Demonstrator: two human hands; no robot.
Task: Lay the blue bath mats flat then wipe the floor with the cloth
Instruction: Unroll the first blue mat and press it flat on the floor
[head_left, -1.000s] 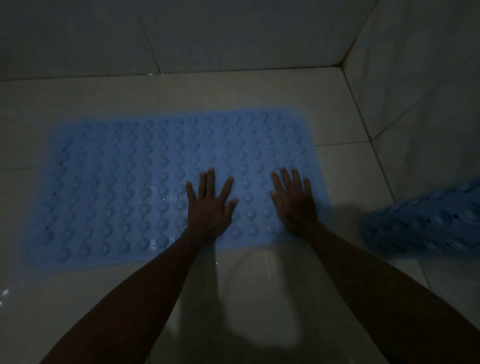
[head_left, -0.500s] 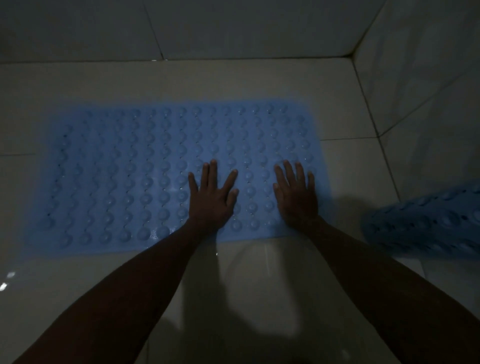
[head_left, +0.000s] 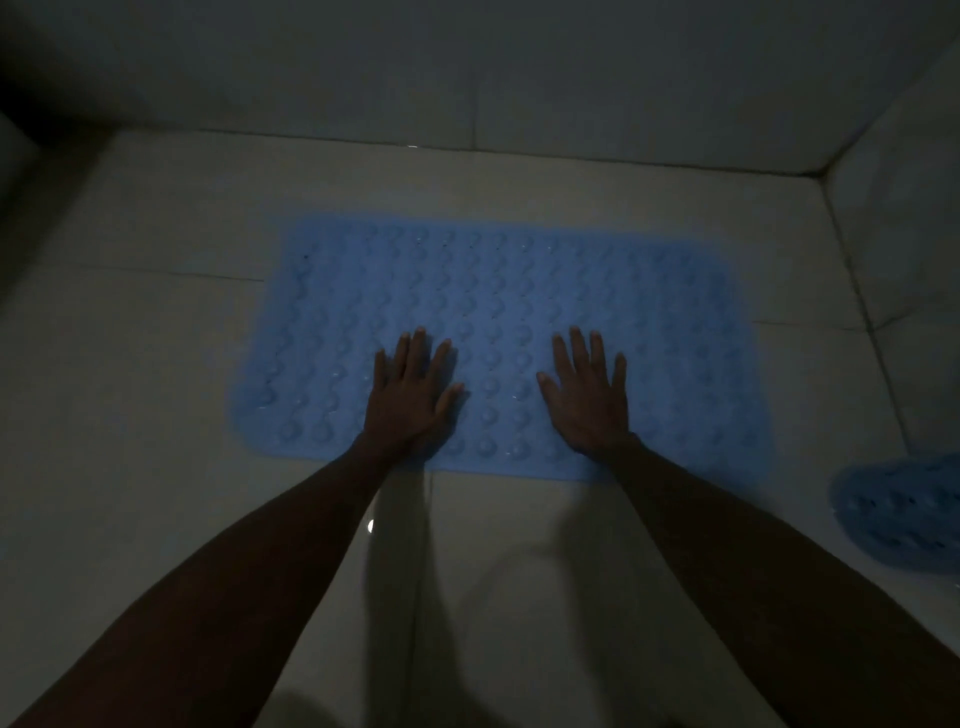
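A blue bath mat (head_left: 519, 291) with rows of round bumps lies flat on the pale tiled floor (head_left: 156, 364). My left hand (head_left: 413, 397) rests palm down on its near middle, fingers straight and spread. My right hand (head_left: 589, 395) lies flat on the mat a short way to the right, fingers also spread. A second blue bath mat (head_left: 904, 512) sits bunched at the right edge of view, partly cut off. No cloth is in view.
Tiled walls (head_left: 519, 73) close the space at the back and on the right, meeting in a corner at the far right. The floor near me looks wet and shiny. The light is dim.
My hands have spread further apart on the mat and now sit nearer its middle. The view has shifted, so the mat appears further right.
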